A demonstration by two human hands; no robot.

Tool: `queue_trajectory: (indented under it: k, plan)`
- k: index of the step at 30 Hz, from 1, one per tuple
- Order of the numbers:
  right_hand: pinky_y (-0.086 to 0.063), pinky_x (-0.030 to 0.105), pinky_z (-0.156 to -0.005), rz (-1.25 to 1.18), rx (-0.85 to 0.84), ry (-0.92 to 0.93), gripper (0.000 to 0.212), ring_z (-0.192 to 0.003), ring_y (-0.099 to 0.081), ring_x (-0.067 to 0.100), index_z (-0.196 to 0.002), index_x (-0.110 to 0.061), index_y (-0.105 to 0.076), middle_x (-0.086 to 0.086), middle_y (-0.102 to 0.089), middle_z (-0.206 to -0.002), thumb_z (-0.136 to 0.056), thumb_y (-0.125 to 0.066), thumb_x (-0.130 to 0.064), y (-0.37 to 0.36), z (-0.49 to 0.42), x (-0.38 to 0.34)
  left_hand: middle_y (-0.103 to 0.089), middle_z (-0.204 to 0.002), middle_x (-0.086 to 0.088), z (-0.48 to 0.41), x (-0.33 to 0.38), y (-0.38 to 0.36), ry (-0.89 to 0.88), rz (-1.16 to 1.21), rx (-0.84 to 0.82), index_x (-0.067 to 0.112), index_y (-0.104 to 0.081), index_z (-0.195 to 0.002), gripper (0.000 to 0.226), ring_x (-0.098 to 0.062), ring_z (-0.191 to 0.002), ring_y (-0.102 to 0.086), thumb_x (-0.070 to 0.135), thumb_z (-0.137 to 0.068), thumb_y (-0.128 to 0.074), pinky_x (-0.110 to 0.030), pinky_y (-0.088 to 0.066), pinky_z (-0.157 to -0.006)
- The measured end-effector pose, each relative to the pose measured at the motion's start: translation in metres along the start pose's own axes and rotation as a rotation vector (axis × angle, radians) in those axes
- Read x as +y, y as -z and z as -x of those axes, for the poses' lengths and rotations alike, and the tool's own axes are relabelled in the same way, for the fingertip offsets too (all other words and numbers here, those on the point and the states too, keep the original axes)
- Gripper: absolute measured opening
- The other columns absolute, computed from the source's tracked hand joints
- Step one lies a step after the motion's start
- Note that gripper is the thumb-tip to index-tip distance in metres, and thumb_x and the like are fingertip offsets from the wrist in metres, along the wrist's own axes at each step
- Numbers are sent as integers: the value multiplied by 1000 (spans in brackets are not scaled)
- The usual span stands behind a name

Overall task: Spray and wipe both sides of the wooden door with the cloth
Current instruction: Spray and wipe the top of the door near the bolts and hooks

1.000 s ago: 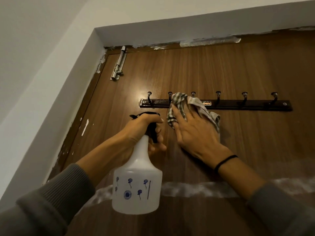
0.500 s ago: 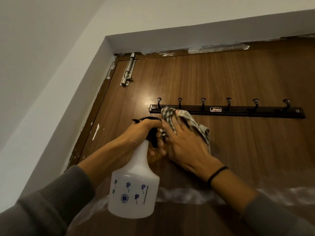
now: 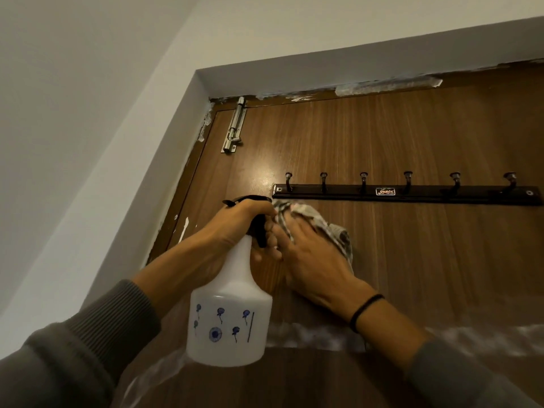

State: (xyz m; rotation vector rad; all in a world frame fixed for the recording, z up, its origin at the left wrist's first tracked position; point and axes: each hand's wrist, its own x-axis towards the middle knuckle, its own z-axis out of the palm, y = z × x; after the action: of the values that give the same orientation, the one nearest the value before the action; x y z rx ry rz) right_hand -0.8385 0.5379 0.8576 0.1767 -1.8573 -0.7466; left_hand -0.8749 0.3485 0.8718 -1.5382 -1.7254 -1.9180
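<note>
1. Head view: my left grip (image 3: 232,228) curls round the neck of the spray bottle (image 3: 229,319), just below the left end of the hook rail (image 3: 412,195).
2. My right grip (image 3: 312,260), fingers laid flat, presses the cloth (image 3: 332,228) against the wooden door (image 3: 412,260), just under that rail.

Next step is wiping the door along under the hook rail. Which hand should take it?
Right. The right hand presses the cloth flat on the door just below the hook rail; the left hand grips the spray bottle and has no cloth.
</note>
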Motion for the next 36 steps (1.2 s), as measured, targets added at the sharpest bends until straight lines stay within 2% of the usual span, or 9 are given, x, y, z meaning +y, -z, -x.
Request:
queue_trajectory:
  k: [7, 10, 14, 18, 22, 24, 27, 32, 36]
  plan:
    - [-6, 49, -125, 150, -9, 62, 68, -153, -19, 35, -159, -9, -22, 20, -25, -164, -100, -15, -43, 19, -46, -1, -68, -71, -17, 8, 3, 10, 23, -6, 61, 9, -62, -68, 32, -37, -69, -73, 29, -92, -61, -27, -50, -43]
    - [1, 49, -127, 202, -82, 4, 70, -155, -4, 35, -161, -8, -4, 22, -7, -167, -104, -29, -41, 19, -67, -10, -67, -69, -17, 9, 1, 9, 30, 13, 71, 7, -61, -68, 30, -35, -64, -72, 26, -93, -61, -27, -50, -42]
    - [-5, 49, -127, 121, -86, -53, 67, -156, 1, 33, -161, -11, 0, 22, 0, -168, -105, -27, -36, 4, -59, -14, -67, -71, -18, 11, -3, 8, 59, 2, 60, 6, -60, -73, 30, -36, -67, -72, 28, -94, -60, -27, -50, -43]
    - [-15, 46, -123, 20, -3, -35, 60, -155, -15, 30, -162, -20, -14, 18, -14, -167, -108, -29, -41, 5, -16, 4, -67, -69, -17, 13, -4, 7, 72, 6, 36, 7, -59, -70, 32, -38, -69, -73, 25, -96, -57, -27, -49, -41]
    - [-35, 50, -115, 123, 241, -317, 62, -140, -44, 37, -155, -11, -35, 23, -44, -152, -100, -38, -38, 10, 33, 30, -67, -70, -16, 12, -7, 8, 88, 17, 7, 7, -58, -71, 29, -37, -73, -72, 25, -94, -58, -28, -50, -42]
    - [-29, 53, -119, 150, 302, -407, 63, -142, -40, 41, -153, -5, -38, 30, -43, -150, -100, -38, -39, 10, 41, 43, -67, -72, -16, 13, -10, 4, 95, 9, 17, 7, -58, -73, 29, -37, -74, -73, 26, -94, -58, -28, -51, -43]
    - [-16, 48, -124, 184, 259, -322, 63, -147, -33, 41, -154, -4, -37, 31, -37, -154, -101, -35, -39, 11, 38, 54, -67, -71, -16, 11, -12, -11, 89, 12, 32, 7, -59, -71, 29, -36, -71, -73, 24, -94, -58, -27, -51, -43]
    - [-14, 43, -125, 151, 110, -177, 62, -156, -14, 27, -161, -20, -22, 15, -23, -165, -105, -27, -45, 27, 51, 77, -65, -64, -16, 0, -9, -47, 116, 39, 38, 7, -58, -63, 34, -35, -63, -73, 20, -94, -57, -26, -47, -38]
    - [-19, 44, -123, 213, 245, -309, 61, -151, -27, 34, -158, -13, -31, 21, -34, -159, -104, -35, -41, 34, 77, 91, -66, -67, -18, -5, -7, -67, 115, 86, 24, 7, -59, -62, 33, -37, -66, -73, 20, -93, -58, -27, -48, -38]
